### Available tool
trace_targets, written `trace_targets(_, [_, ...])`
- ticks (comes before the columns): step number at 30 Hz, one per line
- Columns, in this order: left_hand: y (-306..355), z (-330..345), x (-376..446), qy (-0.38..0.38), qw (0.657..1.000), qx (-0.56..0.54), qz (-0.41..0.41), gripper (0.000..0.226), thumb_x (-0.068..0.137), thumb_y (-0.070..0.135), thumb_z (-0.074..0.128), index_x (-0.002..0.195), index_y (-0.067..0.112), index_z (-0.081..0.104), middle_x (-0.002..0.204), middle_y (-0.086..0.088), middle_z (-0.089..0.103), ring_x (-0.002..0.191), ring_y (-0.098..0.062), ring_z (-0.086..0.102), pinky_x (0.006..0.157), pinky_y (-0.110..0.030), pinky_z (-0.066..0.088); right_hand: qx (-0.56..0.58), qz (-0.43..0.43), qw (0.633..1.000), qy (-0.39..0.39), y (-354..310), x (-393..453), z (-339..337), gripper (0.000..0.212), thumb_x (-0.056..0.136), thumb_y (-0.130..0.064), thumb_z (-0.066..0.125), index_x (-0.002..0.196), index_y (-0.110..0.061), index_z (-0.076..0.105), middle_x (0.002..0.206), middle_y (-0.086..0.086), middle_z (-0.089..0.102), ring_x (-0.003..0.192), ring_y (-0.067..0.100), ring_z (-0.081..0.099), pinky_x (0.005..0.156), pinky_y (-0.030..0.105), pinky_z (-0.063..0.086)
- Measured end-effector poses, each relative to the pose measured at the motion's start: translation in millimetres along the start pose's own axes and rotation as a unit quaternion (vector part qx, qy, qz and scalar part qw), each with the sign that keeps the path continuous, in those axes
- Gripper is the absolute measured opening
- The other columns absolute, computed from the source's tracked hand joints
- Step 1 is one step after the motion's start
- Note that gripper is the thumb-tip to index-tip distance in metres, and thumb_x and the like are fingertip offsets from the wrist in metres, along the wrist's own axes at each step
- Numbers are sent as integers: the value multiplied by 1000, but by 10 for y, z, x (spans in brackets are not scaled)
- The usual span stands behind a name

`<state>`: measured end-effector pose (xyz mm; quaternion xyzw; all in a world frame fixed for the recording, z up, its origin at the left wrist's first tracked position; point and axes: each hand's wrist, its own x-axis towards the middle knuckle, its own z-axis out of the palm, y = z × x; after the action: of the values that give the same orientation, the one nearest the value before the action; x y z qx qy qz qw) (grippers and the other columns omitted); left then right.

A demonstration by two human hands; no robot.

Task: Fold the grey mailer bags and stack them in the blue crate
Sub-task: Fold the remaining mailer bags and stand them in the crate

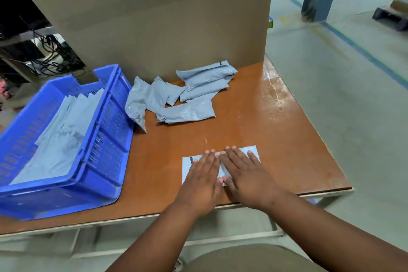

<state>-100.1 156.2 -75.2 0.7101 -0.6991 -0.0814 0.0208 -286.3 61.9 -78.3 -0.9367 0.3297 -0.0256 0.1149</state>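
1. The left hand (202, 180) and right hand (245, 175) lie flat, palms down and fingers spread, side by side on a flat grey plastic mailer bag (254, 152), gripping nothing.
2. That bag rests on the brown wooden desk (276, 121) near its front edge.
3. A loose pile of crumpled grey mailer bags (185, 97) sits farther back, against a tall brown cardboard box (159, 17).
4. The blue slotted plastic crate (106, 161) stands at the left, with flat grey bags (59, 139) inside.
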Motion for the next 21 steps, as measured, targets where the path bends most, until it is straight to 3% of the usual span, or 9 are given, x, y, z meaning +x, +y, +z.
trace_targets(4, [-307,-18,-178,-38,995,34,-86,85,102,71,8,170,21,-8,177,4,-20,161,-13,-22,132,-50,-1,-27,46,999,1,284,-138,-29,82,104,-72,4,170,-26,18,178,2,7,165,24,7,129,52,7])
trace_targets(8, [-487,-278,-204,-50,984,23,-169,102,93,84,-1,170,19,5,178,-3,-9,164,-20,-8,132,-52,5,-9,104,995,-4,527,-224,-167,84,101,-73,2,171,-26,5,179,3,-2,165,23,-5,132,51,1])
trace_targets(11, [-224,-624,47,-29,996,-11,-80,89,101,73,38,169,30,2,179,4,-1,164,-20,6,132,-48,16,1,96,995,3,488,-205,-247,80,103,-73,11,170,-30,7,179,2,-3,164,24,-8,132,54,1])
trace_targets(13, [18,-788,308,-75,997,-26,-20,98,96,66,60,168,35,2,177,4,14,160,-22,23,126,-44,30,-9,70,997,5,411,-174,-281,80,102,-73,19,170,-33,10,179,2,-3,164,25,-9,132,55,0])
trace_targets(15, [180,-826,550,-115,993,2,-4,106,86,63,75,167,32,15,166,-1,40,148,-28,42,117,-47,41,-4,52,999,9,353,-166,-321,80,99,-73,19,169,-33,14,179,2,-1,164,26,-7,130,57,-1])
trace_targets(17, [225,-823,724,-122,992,42,-13,94,74,67,83,150,29,41,143,-2,57,128,-29,55,104,-50,50,-6,54,999,-2,334,-183,-350,79,99,-71,22,169,-34,14,179,2,-2,164,27,-9,130,58,-1])
trace_targets(19, [200,-837,844,-140,989,44,-33,73,67,70,86,120,29,56,117,3,62,106,-22,59,89,-47,55,-5,66,998,-1,344,-230,-369,77,101,-69,30,168,-34,15,179,3,-1,164,28,-7,130,60,2])
trace_targets(21, [151,-874,918,-154,987,-3,-51,58,68,65,89,104,28,62,101,6,63,92,-16,60,79,-41,55,10,76,997,9,376,-305,-394,76,99,-67,33,167,-35,22,178,3,7,164,29,1,129,65,7])
